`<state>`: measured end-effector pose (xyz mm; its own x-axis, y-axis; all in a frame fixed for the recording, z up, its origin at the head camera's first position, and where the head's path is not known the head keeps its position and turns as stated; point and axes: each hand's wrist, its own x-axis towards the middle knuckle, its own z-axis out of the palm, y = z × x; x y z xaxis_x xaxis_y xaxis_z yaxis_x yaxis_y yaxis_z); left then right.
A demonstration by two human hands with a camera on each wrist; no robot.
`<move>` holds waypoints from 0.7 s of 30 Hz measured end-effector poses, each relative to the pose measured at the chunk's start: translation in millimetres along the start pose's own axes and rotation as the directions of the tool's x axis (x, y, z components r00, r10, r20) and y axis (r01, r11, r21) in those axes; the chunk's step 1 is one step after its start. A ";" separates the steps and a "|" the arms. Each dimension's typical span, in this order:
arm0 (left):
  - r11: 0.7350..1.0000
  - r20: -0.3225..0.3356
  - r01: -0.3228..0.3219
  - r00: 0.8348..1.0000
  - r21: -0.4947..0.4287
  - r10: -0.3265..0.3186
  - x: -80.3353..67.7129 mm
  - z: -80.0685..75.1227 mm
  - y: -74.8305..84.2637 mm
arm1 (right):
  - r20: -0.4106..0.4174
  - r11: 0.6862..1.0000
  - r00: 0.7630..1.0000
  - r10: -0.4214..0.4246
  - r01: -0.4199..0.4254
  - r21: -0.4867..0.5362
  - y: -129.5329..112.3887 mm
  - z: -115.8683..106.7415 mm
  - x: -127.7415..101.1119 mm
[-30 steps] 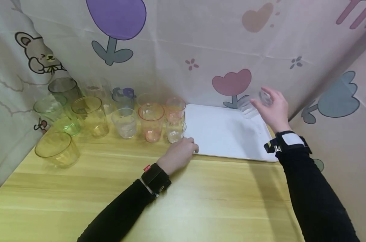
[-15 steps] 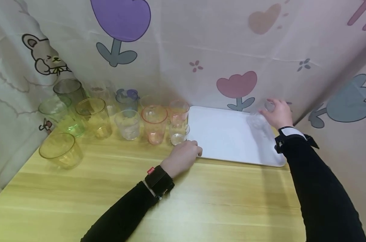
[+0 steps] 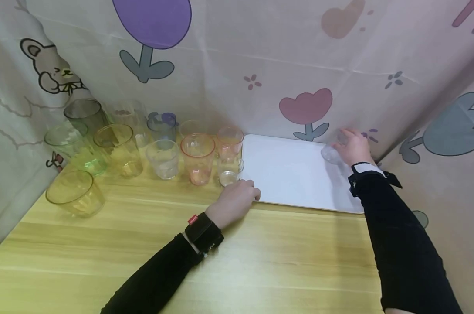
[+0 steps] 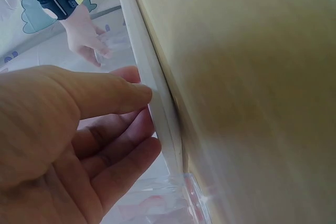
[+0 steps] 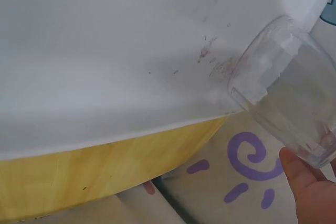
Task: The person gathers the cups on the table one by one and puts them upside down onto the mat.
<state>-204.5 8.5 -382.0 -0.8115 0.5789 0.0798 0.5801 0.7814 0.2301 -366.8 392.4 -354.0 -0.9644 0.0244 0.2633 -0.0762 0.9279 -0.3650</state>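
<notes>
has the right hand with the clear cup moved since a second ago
Yes. The right hand with the clear cup has come down toward the far right corner of the white tray; earlier it was raised above that corner.

A pale wooden table (image 3: 284,257) stands boxed in by curtains (image 3: 237,65) printed with tulips and rabbits.
</notes>
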 end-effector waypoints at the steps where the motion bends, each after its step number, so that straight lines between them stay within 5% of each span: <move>1: 1.000 0.001 0.001 1.000 -0.001 -0.001 0.2 0.0 0.0 | 0.000 1.000 1.000 -0.004 0.004 -0.006 -1.3 0.8 -0.1; 14: 0.999 0.018 0.013 1.000 -0.040 -0.012 -0.5 0.5 -0.9 | 0.107 0.998 0.994 -0.031 0.037 -0.057 -5.3 -10.4 -4.6; 21: 0.999 0.005 0.010 1.000 -0.052 -0.010 -1.8 -0.7 -1.6 | -0.058 0.998 0.998 -0.024 0.027 0.049 -30.5 -23.7 -19.6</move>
<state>-204.1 6.1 -381.9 -0.8170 0.5721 0.0724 0.5671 0.7742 0.2811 -339.6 372.5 -326.9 -0.9460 0.0235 0.3232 -0.1143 0.9090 -0.4009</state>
